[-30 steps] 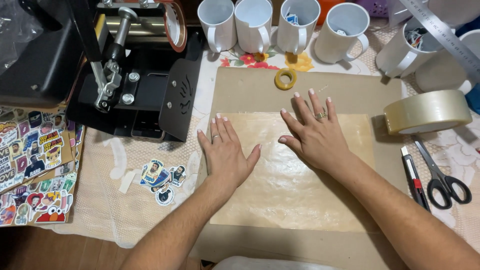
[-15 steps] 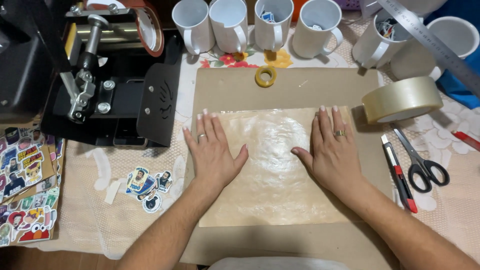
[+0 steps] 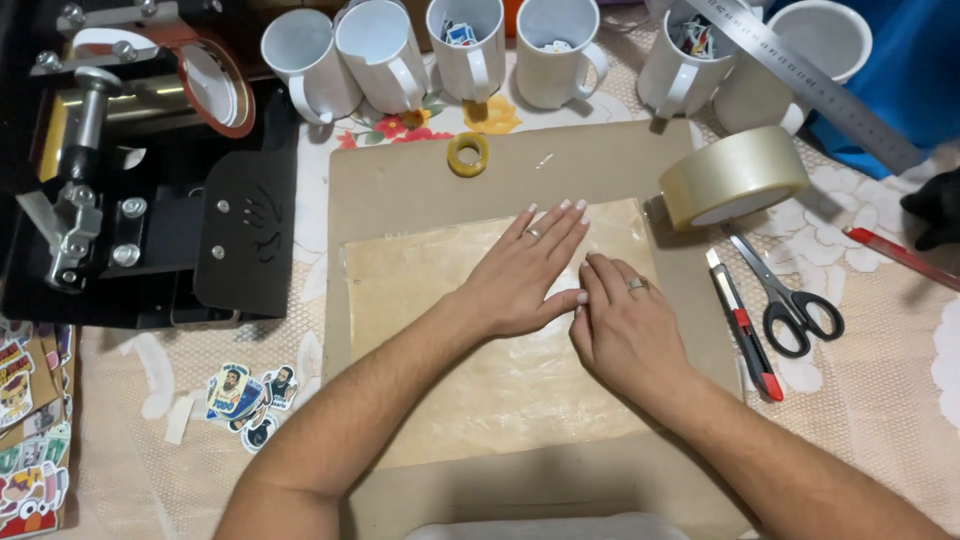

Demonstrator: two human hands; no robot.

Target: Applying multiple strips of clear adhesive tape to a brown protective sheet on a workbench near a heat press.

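Nearest the viewer, both forearms reach in over a brown cardboard board (image 3: 420, 180) lying on the lace-covered counter (image 3: 880, 400). On the board lies a translucent, crinkled yellowish sheet (image 3: 420, 290), glossy and faintly wrinkled. The left hand (image 3: 520, 275) lies flat on the sheet's upper right part, fingers (image 3: 560, 225) straight and spread, clasping nothing. The right hand (image 3: 625, 325) sits just beside it, touching at the thumb, its fingers curled down onto the sheet, seemingly pressing or pinching a small spot; whether anything is pinched cannot be told. The step in hand looks like smoothing the sheet flat; going on calls for even pressure so the thin film does not crease. To the right lie a red-and-black utility knife (image 3: 740, 325) and black-handled scissors (image 3: 785, 295). Farther off sit a wide roll of clear tape (image 3: 735, 175), a small yellow tape ring (image 3: 467, 154), a steel ruler (image 3: 810, 80), white mugs (image 3: 470, 45) and a black press machine (image 3: 150, 220)
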